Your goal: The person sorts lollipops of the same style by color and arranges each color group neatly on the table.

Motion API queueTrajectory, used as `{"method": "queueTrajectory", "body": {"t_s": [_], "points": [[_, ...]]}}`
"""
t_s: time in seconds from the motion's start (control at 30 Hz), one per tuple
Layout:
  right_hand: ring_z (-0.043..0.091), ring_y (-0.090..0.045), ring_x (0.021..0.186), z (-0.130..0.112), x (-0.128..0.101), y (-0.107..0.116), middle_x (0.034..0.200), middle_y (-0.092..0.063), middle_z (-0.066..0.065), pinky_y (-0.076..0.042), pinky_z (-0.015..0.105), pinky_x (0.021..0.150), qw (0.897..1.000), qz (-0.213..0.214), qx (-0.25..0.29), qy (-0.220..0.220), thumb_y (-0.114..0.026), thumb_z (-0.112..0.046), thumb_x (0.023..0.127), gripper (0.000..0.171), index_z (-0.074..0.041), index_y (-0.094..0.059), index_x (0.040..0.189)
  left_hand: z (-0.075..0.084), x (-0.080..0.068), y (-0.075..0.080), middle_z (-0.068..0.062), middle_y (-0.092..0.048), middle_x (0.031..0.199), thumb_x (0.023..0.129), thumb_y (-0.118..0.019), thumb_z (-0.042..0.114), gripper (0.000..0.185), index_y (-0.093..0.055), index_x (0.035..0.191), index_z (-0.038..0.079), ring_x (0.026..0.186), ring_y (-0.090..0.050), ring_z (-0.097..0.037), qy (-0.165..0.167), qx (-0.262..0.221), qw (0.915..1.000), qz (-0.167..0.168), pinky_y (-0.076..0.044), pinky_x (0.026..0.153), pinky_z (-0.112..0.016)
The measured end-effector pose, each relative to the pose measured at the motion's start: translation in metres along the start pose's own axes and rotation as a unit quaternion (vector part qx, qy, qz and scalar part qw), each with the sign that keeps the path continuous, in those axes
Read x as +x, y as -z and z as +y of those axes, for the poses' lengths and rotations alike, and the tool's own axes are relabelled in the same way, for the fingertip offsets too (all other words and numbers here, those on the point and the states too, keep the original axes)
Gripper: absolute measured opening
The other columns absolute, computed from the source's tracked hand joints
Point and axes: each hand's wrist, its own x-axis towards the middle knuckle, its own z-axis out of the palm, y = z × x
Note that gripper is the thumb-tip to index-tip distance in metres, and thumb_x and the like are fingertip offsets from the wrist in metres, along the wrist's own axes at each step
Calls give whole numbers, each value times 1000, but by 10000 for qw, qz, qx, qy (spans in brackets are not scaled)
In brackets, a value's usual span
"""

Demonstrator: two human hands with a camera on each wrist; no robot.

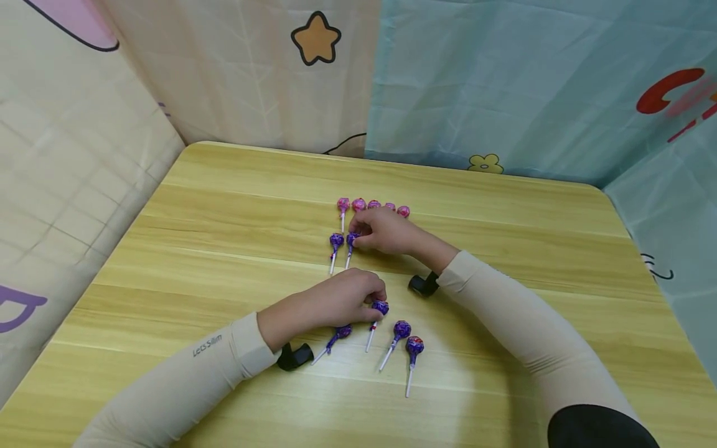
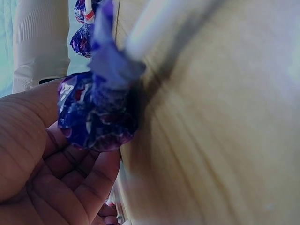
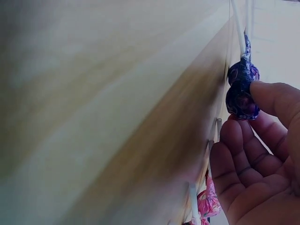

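Observation:
My right hand (image 1: 389, 231) pinches the round head of a purple lollipop (image 1: 350, 240) between thumb and fingers. In the right wrist view the thumb presses the wrapped candy (image 3: 242, 101) from one side. Just left of it lies another purple lollipop (image 1: 335, 241), its stick toward me. Nearer to me, my left hand (image 1: 350, 298) holds a purple lollipop (image 1: 380, 307) by its head, stick pointing down toward the front. Under the left wrist lies a further purple lollipop (image 1: 343, 331), partly covered. A purple wrapped candy (image 2: 96, 115) fills the foreground of the left wrist view.
Behind the right hand, several pink lollipops (image 1: 343, 204) form a row, their sticks partly hidden by the hand. Two purple lollipops (image 1: 401, 330) (image 1: 414, 345) lie right of the left hand. A wooden table (image 1: 224, 205) carries everything, with curtains (image 1: 476, 81) behind.

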Motion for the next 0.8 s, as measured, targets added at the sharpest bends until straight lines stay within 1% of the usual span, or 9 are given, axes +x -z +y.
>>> {"method": "queueTrajectory", "body": {"t_s": [0.3,0.5,0.7,0.8], "points": [[18,-53,79,-1,5,0,87,-62,2,-46,30,71,9999,-51,76,-91,-71,-14,93,13,-9,-68,104,-6,2,3,4,-58,78,89,-76,25,14,-66,91,15,73,-50,-12,-26,22,10000,-60,-42,71,-29],[18,-55,80,-1,7,2,89,-64,2,-48,31,73,9998,-8,137,-116,-72,-15,92,14,-9,-68,104,-9,3,7,3,-58,77,88,-76,24,14,-66,89,16,71,-50,-12,-33,-17,10000,-65,-42,69,-29],[18,-56,81,-1,4,2,92,-65,1,-49,31,74,9997,27,222,-132,-71,-15,93,14,-10,-68,105,-8,4,7,4,-56,75,88,-76,24,14,-65,89,16,70,-50,-11,-5,-8,10000,-95,-42,68,-29],[18,-56,81,-1,1,4,91,-65,2,-49,31,74,9996,110,239,-116,-71,-15,93,13,-10,-68,104,-8,4,7,5,-57,76,88,-76,25,14,-66,90,16,71,-50,-11,-25,20,9999,-95,-42,69,-29]]}}
